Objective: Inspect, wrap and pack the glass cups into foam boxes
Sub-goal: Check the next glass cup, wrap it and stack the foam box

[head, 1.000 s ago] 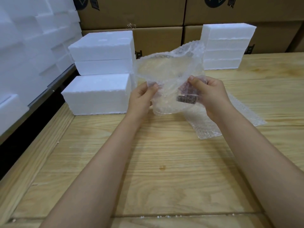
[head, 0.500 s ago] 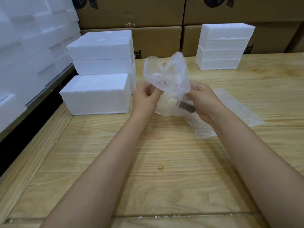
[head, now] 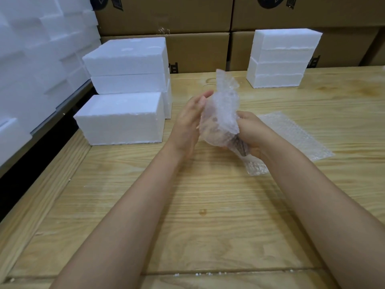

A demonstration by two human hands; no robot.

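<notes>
Wooden worktop [head: 208, 226], loaded with foam boxes and bubble wrap.
A single foam box [head: 118, 118] is set near the left edge, with a left stack [head: 127, 65] of foam boxes piled just behind it, seemingly touching. A right stack [head: 281, 59] is placed well apart, at the far side. A flat sheet of bubble wrap [head: 291, 134] is spread right of centre, partly hidden by a forearm. White foam crumbs [head: 200, 274] are scattered along the plank seam near the front edge.
</notes>
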